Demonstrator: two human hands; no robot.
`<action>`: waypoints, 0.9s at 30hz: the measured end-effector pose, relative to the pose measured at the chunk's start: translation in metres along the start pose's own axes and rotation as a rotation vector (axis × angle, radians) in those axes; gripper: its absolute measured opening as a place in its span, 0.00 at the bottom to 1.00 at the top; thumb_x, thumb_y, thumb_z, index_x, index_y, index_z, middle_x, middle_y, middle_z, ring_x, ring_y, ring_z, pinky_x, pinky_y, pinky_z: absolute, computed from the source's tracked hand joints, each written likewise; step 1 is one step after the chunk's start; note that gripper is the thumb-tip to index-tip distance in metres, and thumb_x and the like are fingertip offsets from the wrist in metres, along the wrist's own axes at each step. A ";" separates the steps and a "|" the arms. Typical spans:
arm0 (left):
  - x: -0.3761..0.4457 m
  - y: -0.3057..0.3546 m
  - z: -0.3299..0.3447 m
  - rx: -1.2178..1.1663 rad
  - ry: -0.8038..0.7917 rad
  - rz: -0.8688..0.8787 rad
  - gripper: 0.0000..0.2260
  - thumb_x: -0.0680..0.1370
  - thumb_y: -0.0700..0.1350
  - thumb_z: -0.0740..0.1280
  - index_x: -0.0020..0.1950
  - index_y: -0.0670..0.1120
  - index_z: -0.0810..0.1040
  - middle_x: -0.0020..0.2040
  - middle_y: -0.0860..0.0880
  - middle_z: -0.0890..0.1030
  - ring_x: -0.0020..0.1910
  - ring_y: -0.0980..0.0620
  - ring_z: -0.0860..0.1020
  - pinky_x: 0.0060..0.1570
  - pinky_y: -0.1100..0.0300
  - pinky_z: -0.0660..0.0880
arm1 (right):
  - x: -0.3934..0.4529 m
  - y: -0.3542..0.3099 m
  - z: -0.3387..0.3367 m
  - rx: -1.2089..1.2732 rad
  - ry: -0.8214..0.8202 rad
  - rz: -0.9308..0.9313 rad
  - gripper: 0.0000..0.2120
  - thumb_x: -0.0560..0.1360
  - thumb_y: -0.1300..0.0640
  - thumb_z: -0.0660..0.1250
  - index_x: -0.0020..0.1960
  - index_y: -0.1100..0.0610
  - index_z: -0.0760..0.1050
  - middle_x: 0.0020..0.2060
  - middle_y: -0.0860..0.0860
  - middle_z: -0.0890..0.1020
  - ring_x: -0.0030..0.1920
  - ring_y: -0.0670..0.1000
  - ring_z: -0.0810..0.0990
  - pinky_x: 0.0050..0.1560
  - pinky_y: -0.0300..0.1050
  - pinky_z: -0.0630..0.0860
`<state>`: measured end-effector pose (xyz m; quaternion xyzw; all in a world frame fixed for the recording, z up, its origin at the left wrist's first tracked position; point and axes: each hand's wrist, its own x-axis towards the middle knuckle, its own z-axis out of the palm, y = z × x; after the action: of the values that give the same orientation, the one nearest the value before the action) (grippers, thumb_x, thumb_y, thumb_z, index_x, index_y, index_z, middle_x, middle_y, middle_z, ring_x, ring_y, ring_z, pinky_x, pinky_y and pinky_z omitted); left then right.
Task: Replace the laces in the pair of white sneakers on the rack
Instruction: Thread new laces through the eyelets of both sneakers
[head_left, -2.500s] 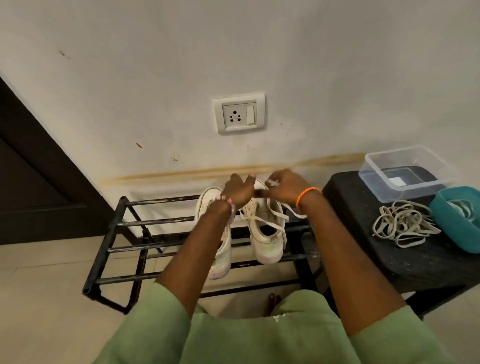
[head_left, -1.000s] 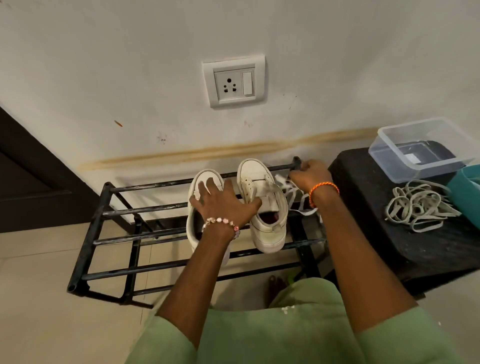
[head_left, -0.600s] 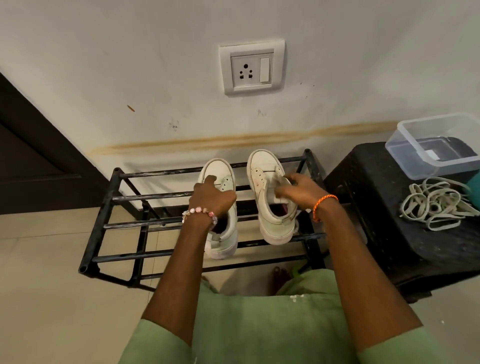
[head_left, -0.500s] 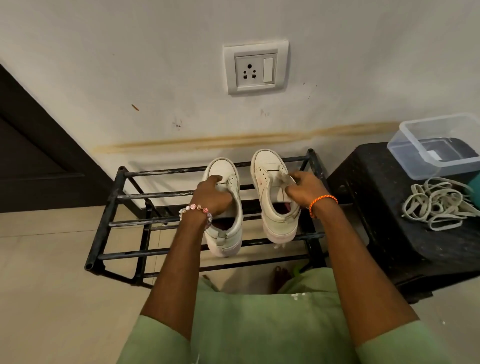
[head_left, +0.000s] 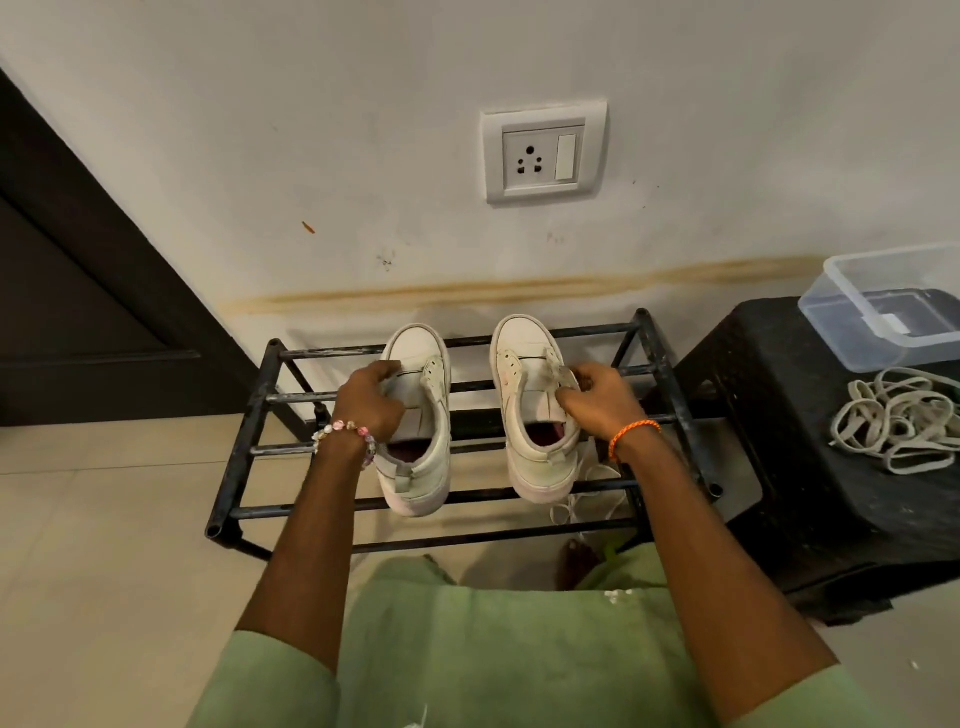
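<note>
Two white sneakers stand side by side, toes to the wall, on the black metal rack (head_left: 244, 452); neither shows a lace across its tongue. My left hand (head_left: 370, 400) grips the left side of the left sneaker (head_left: 421, 457). My right hand (head_left: 597, 402) grips the right side of the right sneaker (head_left: 537, 441) near its eyelets. A loose white lace (head_left: 587, 496) hangs down through the rack bars to the right of that shoe. A heap of white laces (head_left: 901, 418) lies on the black stool (head_left: 810, 467) at the right.
A clear plastic box (head_left: 893, 306) stands on the stool's far side. A wall socket (head_left: 543, 153) is above the rack, a dark door (head_left: 62, 312) at the left. Beige floor tiles (head_left: 104, 571) surround the rack; my green-clad lap (head_left: 493, 649) fills the foreground.
The lace has been pulled off the right sneaker and now hangs beside it. Both hands moved onto the two shoes and set them apart, side by side.
</note>
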<state>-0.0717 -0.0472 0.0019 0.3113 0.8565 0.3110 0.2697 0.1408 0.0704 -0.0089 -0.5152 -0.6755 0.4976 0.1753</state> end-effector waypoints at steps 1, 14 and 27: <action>0.001 0.003 -0.001 -0.008 -0.009 -0.003 0.23 0.73 0.31 0.63 0.68 0.42 0.73 0.67 0.43 0.73 0.65 0.44 0.72 0.62 0.57 0.69 | 0.002 -0.002 -0.006 0.060 -0.035 0.050 0.03 0.74 0.62 0.65 0.42 0.56 0.76 0.34 0.52 0.78 0.34 0.50 0.76 0.31 0.40 0.72; 0.004 0.112 0.067 -0.452 -0.448 0.315 0.10 0.79 0.39 0.63 0.60 0.40 0.75 0.46 0.46 0.81 0.40 0.55 0.81 0.40 0.63 0.76 | 0.058 -0.044 -0.050 0.681 -0.224 -0.060 0.04 0.73 0.71 0.65 0.43 0.63 0.75 0.28 0.47 0.78 0.22 0.41 0.65 0.19 0.32 0.60; 0.064 0.099 0.090 -0.139 0.031 0.422 0.02 0.72 0.43 0.72 0.41 0.49 0.83 0.38 0.54 0.81 0.41 0.56 0.79 0.43 0.63 0.74 | 0.093 -0.019 -0.030 0.324 -0.112 -0.068 0.02 0.71 0.66 0.71 0.40 0.61 0.81 0.32 0.57 0.79 0.26 0.46 0.66 0.22 0.35 0.60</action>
<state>-0.0191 0.0914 -0.0056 0.4593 0.7531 0.4235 0.2062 0.1152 0.1664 -0.0048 -0.4286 -0.6122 0.6216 0.2347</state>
